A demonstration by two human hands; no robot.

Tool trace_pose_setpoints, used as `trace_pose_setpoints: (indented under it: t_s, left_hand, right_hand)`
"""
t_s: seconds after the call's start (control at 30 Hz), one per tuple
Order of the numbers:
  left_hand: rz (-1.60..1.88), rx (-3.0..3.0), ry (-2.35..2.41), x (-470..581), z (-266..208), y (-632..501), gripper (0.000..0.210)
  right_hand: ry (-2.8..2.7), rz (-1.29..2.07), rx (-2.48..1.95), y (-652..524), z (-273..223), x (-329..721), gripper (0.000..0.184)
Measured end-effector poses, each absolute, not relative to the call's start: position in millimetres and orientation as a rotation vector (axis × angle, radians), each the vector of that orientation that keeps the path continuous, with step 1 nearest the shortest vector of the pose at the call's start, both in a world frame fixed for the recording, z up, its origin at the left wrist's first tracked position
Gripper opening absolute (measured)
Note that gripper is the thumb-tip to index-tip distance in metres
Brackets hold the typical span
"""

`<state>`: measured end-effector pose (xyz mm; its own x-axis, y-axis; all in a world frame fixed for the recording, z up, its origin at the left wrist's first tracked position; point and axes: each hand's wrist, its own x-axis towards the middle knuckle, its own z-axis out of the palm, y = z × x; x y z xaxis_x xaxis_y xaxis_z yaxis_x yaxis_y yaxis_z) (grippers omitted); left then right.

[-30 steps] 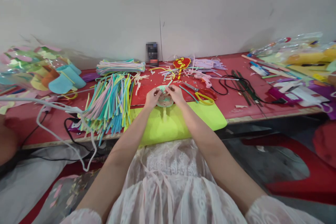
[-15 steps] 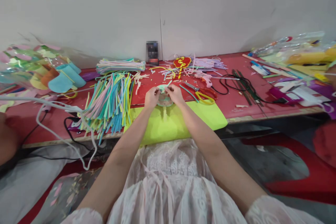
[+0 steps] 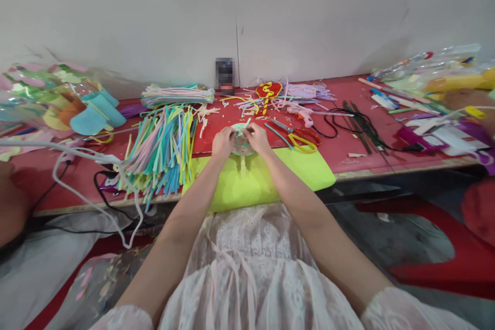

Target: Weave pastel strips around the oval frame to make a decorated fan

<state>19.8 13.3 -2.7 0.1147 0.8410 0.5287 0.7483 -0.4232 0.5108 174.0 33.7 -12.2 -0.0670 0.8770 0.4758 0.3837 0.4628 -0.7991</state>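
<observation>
Between my hands is a round, pale green disc with a short stick pointing toward me, over a yellow-green sheet. My left hand is closed, its fingertips pinching at the disc's upper left. On the other side, my right hand pinches a short pale green pipe cleaner against the disc's top. The fingers partly cover the disc's upper face. Beyond my hands lies a red disc with a yellow squiggle on a yellow stem.
Pastel pipe cleaners are heaped at left, with another bundle behind. Yellow-handled scissors, red-handled pliers and a pink glue gun lie at right. A white cable loops over the front edge. Other people's arms show at both sides.
My hands stay at the disc with only slight finger movement; the pipe cleaner's end sits slightly lower. At far right, another person's hand has come further into view.
</observation>
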Motion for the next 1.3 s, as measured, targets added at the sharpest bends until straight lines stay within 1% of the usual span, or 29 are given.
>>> trace_pose_setpoints:
  t_s: [0.1,0.2,0.4,0.5,0.77,1.07,1.2,1.3]
  left_hand:
    - [1.241,2.136,1.530,21.1,-3.7,15.5,0.011]
    - [1.257,1.979,1.429,23.1,-4.1,17.7,0.018]
    - [1.329,1.794,1.362,21.9,0.1,18.5,0.014]
    - [1.324,1.737,1.352,19.5,2.1,19.2,0.013]
    - [1.287,1.743,1.287,17.6,2.6,19.2,0.016]
    - [1.185,1.727,1.203,17.1,4.2,16.5,0.020]
    - [1.113,1.747,1.153,17.7,4.8,14.1,0.021]
    - [1.202,1.711,1.175,16.0,6.2,15.4,0.021]
  right_hand:
    - [-1.624,0.602,-1.099,34.3,-12.1,175.2,0.033]
    - [-1.558,0.659,-1.105,34.5,-10.8,176.7,0.037]
    - [-1.404,1.038,-0.942,33.8,-6.3,174.6,0.042]
    - [-1.267,1.125,-0.878,34.2,-4.3,173.8,0.043]
    - [-1.189,1.082,-0.876,32.9,-0.2,177.0,0.042]
    - [-1.184,1.043,-0.931,30.6,6.1,176.4,0.045]
    - [-1.200,0.994,-0.939,30.0,8.3,179.1,0.039]
    - [-1.203,0.965,-0.986,30.8,7.3,180.8,0.039]
